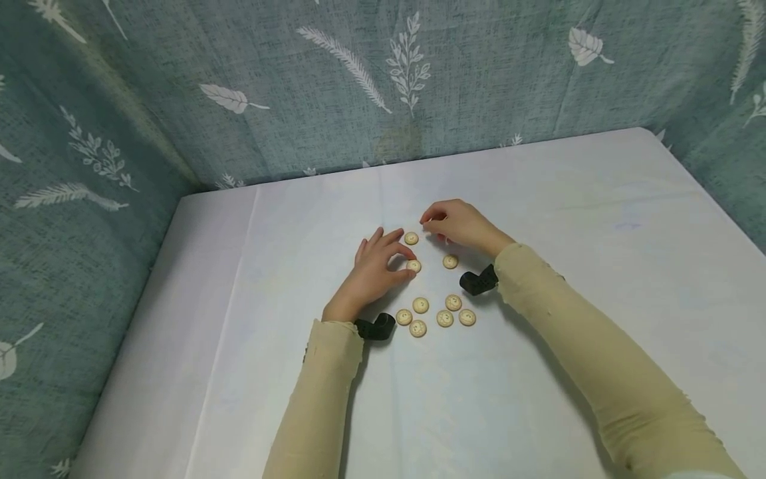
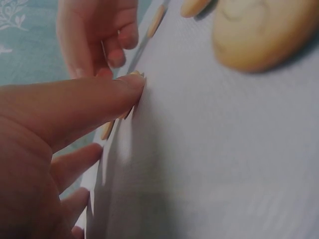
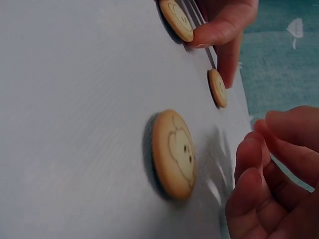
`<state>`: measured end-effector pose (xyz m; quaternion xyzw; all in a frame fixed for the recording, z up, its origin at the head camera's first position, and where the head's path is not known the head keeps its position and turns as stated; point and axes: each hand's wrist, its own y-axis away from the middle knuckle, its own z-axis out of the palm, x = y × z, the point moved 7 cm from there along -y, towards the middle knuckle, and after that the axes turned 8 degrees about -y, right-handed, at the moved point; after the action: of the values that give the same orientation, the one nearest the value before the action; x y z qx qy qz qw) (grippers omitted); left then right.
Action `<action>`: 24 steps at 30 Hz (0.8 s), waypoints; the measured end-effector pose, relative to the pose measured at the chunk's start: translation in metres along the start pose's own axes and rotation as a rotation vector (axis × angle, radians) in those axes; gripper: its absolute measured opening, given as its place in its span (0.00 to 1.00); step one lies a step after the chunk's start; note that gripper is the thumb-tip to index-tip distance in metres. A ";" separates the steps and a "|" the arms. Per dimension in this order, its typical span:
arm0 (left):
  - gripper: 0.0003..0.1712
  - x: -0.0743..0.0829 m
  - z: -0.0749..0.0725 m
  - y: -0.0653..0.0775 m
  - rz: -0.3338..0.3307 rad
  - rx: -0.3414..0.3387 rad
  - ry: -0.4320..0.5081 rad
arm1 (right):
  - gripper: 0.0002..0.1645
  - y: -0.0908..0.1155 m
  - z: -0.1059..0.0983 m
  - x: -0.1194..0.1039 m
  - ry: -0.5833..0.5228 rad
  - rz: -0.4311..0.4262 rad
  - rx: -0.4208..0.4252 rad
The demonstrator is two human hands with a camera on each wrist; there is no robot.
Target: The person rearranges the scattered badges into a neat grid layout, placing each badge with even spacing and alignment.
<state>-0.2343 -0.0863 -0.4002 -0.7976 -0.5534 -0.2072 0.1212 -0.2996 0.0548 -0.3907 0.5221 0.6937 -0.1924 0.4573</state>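
Across a table point(image 1: 479, 406) before a curtain point(image 1: 491, 80), a left trio of discs point(image 1: 417, 328) lies beside a right trio of discs point(image 1: 445, 319). Behind them, a middle disc point(image 1: 414, 266) sits between the left hand's point(image 1: 374, 269) thumb point(image 1: 402, 275) and index finger point(image 1: 403, 250); a rear disc point(image 1: 411, 237) lies beyond it, and another disc point(image 1: 450, 261) before the right hand point(image 1: 459, 223).

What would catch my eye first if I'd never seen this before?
Probably the nine pale round discs on the white table, six of them in two threes nearest the person. Next, the two hands: the left hand with its fingers at one disc, the right hand farther back and to the right. Behind the table, green cloth with white leaves fills the top.
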 end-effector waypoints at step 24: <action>0.11 0.000 0.000 -0.001 -0.008 -0.006 -0.008 | 0.17 0.074 -0.009 -0.010 -0.056 -0.119 -0.091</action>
<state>-0.2353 -0.0855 -0.4005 -0.7964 -0.5566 -0.2063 0.1160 -0.2360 0.0839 -0.3619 0.4529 0.7185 -0.2021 0.4877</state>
